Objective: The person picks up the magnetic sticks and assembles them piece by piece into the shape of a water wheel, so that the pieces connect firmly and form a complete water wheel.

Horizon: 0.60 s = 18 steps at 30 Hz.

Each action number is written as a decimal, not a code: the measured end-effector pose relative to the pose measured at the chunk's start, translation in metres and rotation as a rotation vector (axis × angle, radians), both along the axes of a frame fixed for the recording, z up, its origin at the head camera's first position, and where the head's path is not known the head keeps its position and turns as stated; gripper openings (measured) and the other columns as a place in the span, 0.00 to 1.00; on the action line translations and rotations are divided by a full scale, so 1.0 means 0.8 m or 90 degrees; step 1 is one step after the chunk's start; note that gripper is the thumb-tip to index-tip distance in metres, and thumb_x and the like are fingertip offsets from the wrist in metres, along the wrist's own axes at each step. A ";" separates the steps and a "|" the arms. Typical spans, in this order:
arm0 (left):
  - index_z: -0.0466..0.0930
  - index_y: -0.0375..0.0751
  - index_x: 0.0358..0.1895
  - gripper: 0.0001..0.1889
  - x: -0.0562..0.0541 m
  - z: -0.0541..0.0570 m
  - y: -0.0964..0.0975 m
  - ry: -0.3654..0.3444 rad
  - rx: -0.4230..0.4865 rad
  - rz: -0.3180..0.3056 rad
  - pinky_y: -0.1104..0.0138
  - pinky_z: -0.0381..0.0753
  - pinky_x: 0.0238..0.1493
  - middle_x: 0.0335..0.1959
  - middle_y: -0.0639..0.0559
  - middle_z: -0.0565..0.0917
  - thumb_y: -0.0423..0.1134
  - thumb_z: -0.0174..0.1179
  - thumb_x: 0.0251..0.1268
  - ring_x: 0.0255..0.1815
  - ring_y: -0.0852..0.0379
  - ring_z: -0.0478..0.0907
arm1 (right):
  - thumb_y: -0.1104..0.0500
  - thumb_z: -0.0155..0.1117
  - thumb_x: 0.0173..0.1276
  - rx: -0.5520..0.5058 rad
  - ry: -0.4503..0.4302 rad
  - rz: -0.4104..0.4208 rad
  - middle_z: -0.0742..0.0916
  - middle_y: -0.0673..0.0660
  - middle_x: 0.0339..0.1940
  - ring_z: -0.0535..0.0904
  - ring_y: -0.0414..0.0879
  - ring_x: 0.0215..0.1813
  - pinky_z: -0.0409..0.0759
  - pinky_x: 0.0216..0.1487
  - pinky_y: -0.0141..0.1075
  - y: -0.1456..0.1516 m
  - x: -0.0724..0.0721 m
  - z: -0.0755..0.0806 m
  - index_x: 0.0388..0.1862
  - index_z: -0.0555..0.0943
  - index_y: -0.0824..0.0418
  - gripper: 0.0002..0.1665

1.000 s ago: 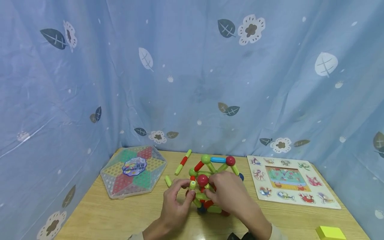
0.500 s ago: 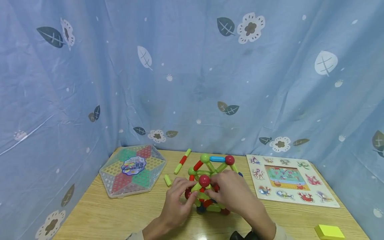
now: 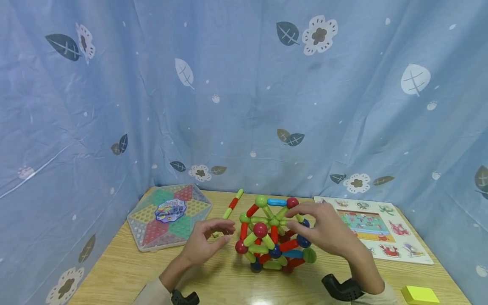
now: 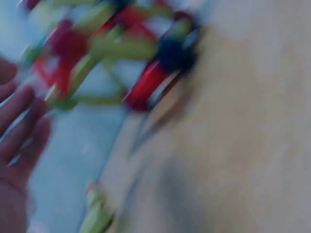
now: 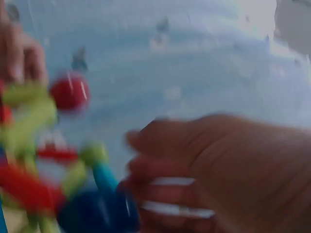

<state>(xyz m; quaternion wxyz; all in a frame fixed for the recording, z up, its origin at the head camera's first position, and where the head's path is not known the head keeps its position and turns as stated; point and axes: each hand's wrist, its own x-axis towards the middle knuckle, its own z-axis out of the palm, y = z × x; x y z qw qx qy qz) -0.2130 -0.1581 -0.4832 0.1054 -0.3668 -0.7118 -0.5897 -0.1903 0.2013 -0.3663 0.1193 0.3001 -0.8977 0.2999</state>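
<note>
A framework of red, green and blue building sticks joined by balls, with a red ball (image 3: 260,230) at its near top, stands on the table in the middle of the head view. My left hand (image 3: 203,240) hovers to its left, fingers loosely bent around nothing. On the other side my right hand (image 3: 328,228) is raised, thumb and forefinger parted, overlapping the frame's right edge in this view. The left wrist view shows my spread fingers (image 4: 24,121) beside the blurred sticks. In the right wrist view a dark blue ball (image 5: 99,211) sits close to my fingers.
Loose sticks (image 3: 233,204) lie behind my left hand, one partly hidden by it. A hexagonal Chinese checkers board (image 3: 152,233) is at the left. A sea-animal puzzle board (image 3: 406,241) lies at the right, with a yellow block (image 3: 420,295) nearer. A blue curtain (image 3: 236,106) hangs behind.
A green stick in my left hand tilted in against the red ball. Both hands then let go of the framework and moved apart, left and right, and the framework stands by itself.
</note>
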 end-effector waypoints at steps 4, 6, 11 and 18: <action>0.86 0.33 0.63 0.18 -0.019 0.002 -0.042 -0.088 -0.115 0.016 0.50 0.88 0.63 0.57 0.31 0.89 0.22 0.62 0.74 0.58 0.42 0.88 | 0.59 0.71 0.80 -0.117 0.001 -0.027 0.94 0.45 0.50 0.89 0.36 0.49 0.86 0.51 0.35 0.047 -0.023 -0.027 0.53 0.93 0.49 0.09; 0.88 0.35 0.62 0.20 -0.025 0.001 -0.052 -0.065 -0.206 0.074 0.46 0.87 0.65 0.58 0.38 0.91 0.21 0.63 0.70 0.61 0.41 0.88 | 0.62 0.67 0.82 -0.179 -0.044 -0.024 0.94 0.49 0.52 0.89 0.36 0.51 0.87 0.54 0.32 0.064 -0.033 -0.044 0.56 0.92 0.54 0.11; 0.91 0.39 0.55 0.21 -0.039 -0.016 -0.054 0.133 -0.403 0.159 0.48 0.87 0.61 0.53 0.49 0.93 0.19 0.63 0.63 0.58 0.45 0.87 | 0.59 0.63 0.86 -0.305 -0.151 -0.046 0.94 0.51 0.53 0.90 0.39 0.52 0.86 0.57 0.26 0.084 -0.054 -0.084 0.59 0.89 0.64 0.14; 0.93 0.40 0.46 0.14 -0.038 -0.023 -0.044 0.212 -0.485 0.183 0.51 0.86 0.55 0.45 0.50 0.93 0.19 0.67 0.65 0.51 0.47 0.83 | 0.57 0.62 0.87 -0.378 -0.220 -0.141 0.93 0.56 0.56 0.88 0.35 0.54 0.84 0.59 0.25 0.063 -0.076 -0.146 0.62 0.87 0.66 0.17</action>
